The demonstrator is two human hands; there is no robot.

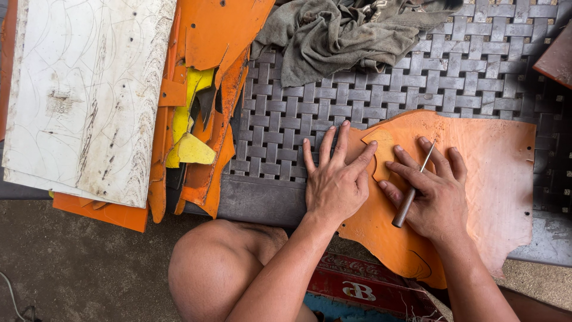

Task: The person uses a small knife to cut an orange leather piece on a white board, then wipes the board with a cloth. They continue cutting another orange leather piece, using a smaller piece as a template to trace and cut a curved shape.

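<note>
1. Left hand (335, 186) flat, fingers spread, grip released, pinning a small tan pattern piece (381, 156) onto the orange leather sheet (494, 173) on the woven bench (453, 77).
2. Right hand (432, 200) clenched around a scribing tool (412, 194), long axis slanting up-right, tip just right of the pattern.

The right hand (434, 194) is covering part of the flat orange leather sheet (494, 173) and the thin wooden-handled awl (411, 197), whose tip is too small to make out, while the picture's edges are cutting off the crumpled grey cloth (333, 36) and the scratched white board (83, 95).
</note>
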